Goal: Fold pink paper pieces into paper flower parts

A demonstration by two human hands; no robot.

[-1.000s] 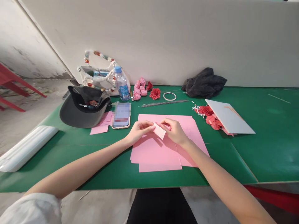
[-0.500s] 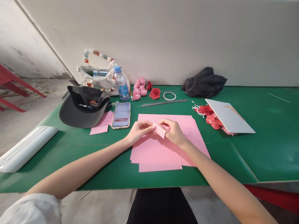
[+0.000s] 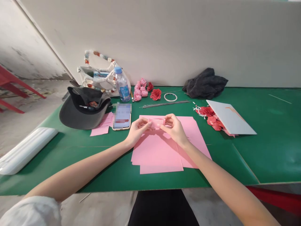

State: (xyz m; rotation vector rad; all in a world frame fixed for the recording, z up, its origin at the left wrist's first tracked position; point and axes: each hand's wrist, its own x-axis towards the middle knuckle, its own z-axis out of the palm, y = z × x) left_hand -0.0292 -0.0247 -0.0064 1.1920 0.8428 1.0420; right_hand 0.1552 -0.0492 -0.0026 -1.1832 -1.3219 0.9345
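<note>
Between my hands is a small folded piece of pink paper (image 3: pixel 155 122), raised a little above larger pink sheets (image 3: pixel 157 153) lying stacked on the green table. My left hand (image 3: pixel 138 130) pinches its left end, thumb in front and fingers behind. My right hand (image 3: pixel 174 129) grips the right end the same way, with the thumb pressed on the near face. The paper's long side runs roughly level between the two thumbs. Part of it is hidden behind my fingers.
Left of the sheets are a phone (image 3: pixel 121 116), pink paper pieces (image 3: pixel 100 130), a dark cap (image 3: pixel 82 110) and a water bottle (image 3: pixel 122 86). Behind lie pink paper flowers (image 3: pixel 140 89), thin wires (image 3: pixel 164 104) and a tape ring (image 3: pixel 170 97). Red paper flowers (image 3: pixel 215 122) sit under a white board (image 3: pixel 232 117) at right.
The small paper has turned from slanting to nearly level. My right hand has moved slightly up and now pinches its right end with the thumb in front.
</note>
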